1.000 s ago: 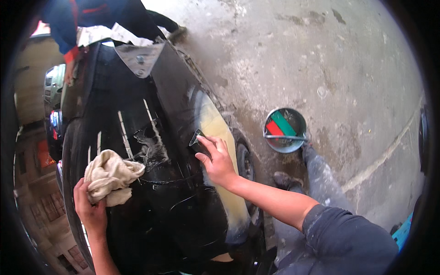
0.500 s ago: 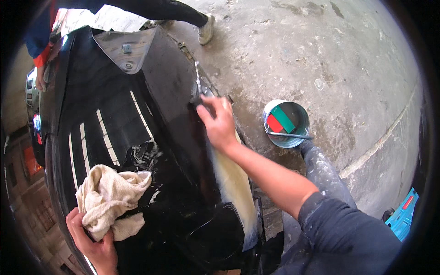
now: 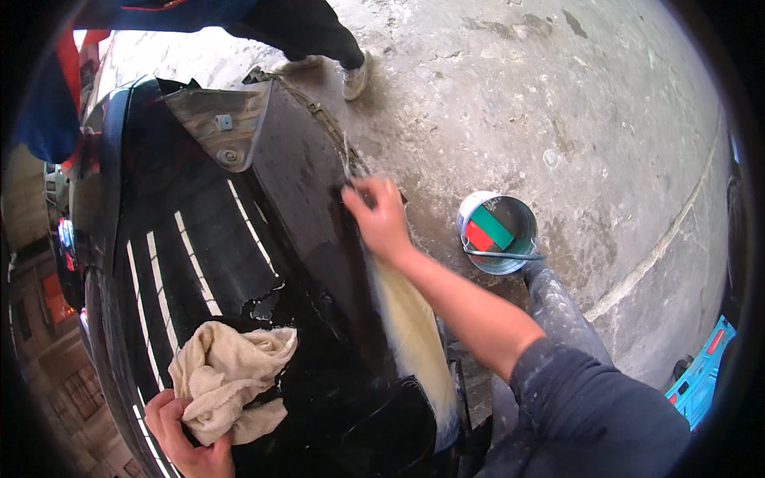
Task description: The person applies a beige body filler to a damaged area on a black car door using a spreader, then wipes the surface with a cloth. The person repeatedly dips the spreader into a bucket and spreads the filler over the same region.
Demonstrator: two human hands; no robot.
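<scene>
A glossy black car body panel (image 3: 119,199) spreads below me, with a beige patch (image 3: 406,319) along its right edge and a grey triangular bracket area (image 3: 199,119) at its top. My left hand (image 3: 187,434) grips a crumpled cream cloth (image 3: 223,374) at the lower left of the panel. My right hand (image 3: 374,211), slightly blurred, rests on the panel's dark right edge above the patch, fingers curled on a small dark pad (image 3: 347,191) that is mostly hidden by them.
A metal bucket (image 3: 522,223) with red and green blocks stands on the concrete floor (image 3: 598,143) by my leg. Another person's dark-trousered leg (image 3: 319,36) and sleeve (image 3: 52,111) are at the top left. A light blue plastic object (image 3: 701,370) lies at the far right.
My right hand has moved up along the panel's edge from the beige patch. The cloth and left hand sit lower in view. The other person's leg has shifted.
</scene>
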